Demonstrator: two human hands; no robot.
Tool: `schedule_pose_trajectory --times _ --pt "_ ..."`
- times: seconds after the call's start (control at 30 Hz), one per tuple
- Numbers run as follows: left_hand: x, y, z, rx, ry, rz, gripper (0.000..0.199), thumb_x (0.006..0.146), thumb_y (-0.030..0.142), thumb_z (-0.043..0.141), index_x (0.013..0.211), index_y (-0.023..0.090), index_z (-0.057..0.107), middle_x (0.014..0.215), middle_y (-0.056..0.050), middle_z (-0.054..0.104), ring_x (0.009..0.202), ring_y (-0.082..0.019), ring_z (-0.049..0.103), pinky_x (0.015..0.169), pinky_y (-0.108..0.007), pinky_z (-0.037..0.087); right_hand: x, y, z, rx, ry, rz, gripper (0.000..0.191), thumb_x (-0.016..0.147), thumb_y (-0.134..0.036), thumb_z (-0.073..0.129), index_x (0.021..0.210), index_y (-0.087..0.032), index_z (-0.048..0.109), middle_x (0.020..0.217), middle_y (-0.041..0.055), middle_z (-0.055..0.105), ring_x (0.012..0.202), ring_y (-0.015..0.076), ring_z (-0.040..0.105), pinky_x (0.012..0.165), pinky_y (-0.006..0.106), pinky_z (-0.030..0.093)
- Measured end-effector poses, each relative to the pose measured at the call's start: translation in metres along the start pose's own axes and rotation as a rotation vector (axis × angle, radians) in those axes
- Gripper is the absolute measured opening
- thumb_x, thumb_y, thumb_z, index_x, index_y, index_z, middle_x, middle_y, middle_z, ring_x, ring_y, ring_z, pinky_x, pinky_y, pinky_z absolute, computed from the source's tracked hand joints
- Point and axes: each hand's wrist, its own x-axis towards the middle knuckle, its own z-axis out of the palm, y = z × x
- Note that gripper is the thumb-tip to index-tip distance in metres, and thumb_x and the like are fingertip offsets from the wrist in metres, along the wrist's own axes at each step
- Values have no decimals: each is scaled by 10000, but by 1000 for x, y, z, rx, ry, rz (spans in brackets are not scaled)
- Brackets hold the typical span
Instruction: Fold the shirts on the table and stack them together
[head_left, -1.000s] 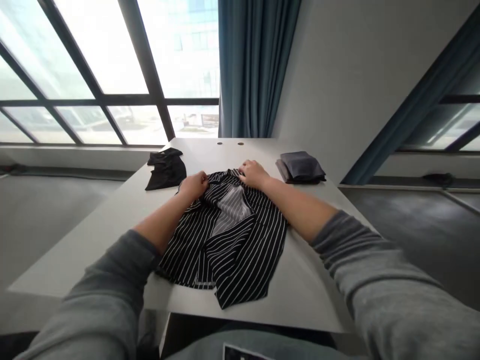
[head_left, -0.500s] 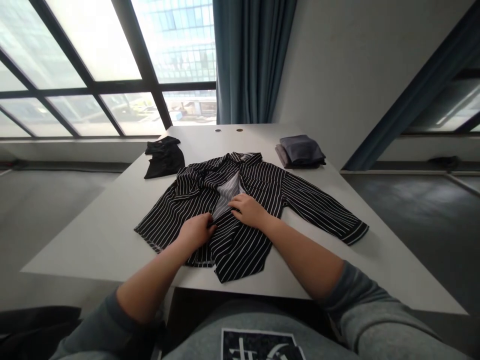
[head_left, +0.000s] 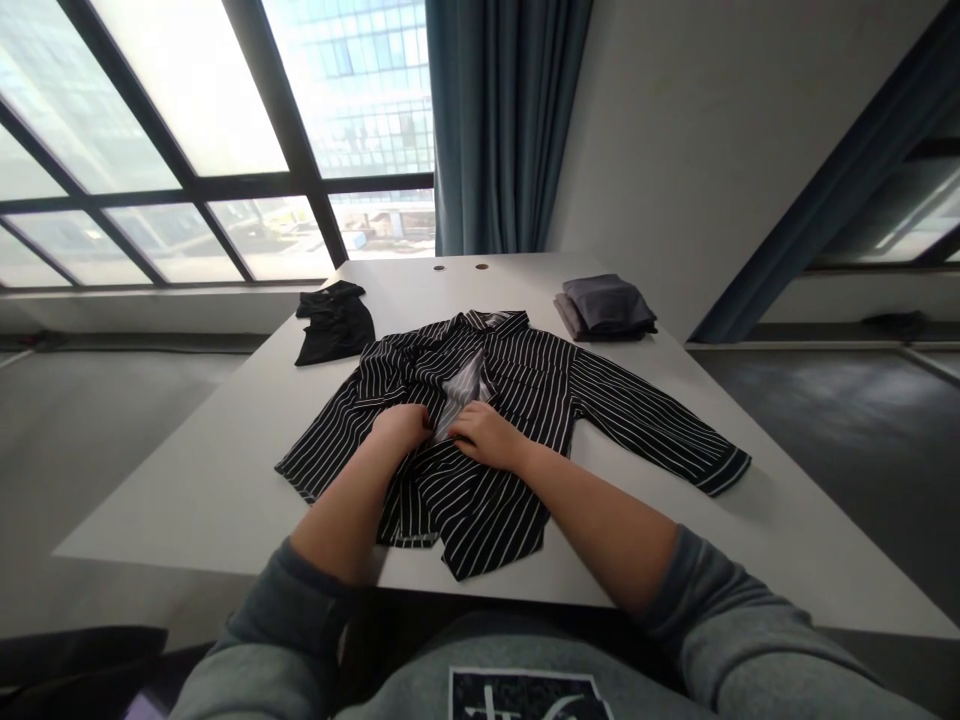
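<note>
Now left hand (head_left: 401,430), right hand (head_left: 487,438) on pinstriped shirt (head_left: 525,395).

This place seems to be an office or other room in a modern commercial building, but I cannot be fully sure. There are very large steel-framed windows (head_left: 172,130) with a blue-grey curtain (head_left: 495,120), and a glass building (head_left: 360,100) stands outside. The long white table (head_left: 187,500) has small round cable holes (head_left: 481,267), and the floor (head_left: 840,430) is plain grey.
</note>
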Motion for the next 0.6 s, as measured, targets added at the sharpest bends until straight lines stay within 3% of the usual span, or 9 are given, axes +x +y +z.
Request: schedule_pose_trajectory --times 0.2,0.37,0.6 --pt "7 -8 19 -115 102 87 210 885 350 645 1045 286 764 1081 -63 797 1012 -268 723 815 -319 508 1 5 8 36 83 17 103 974 -156 649 991 -188 745 963 67 728 980 229 622 985 403 468" --pt "15 -17 31 -427 220 240 128 863 312 666 949 260 746 919 -16 780 840 -212 690 761 -303 489 4 6 10 130 187 58 108 976 -147 637 1007 -200 726 1027 77 741 1019 243 645 1001 432 499" --pt "16 -11 34 -783 206 296 183 827 368 670 891 217 750 842 -10 760 782 -186 679 743 -289 507 3 4 10 237 316 79 155 989 -139 592 1027 -223 716 1125 81 729 1109 232 670 1040 429 536"
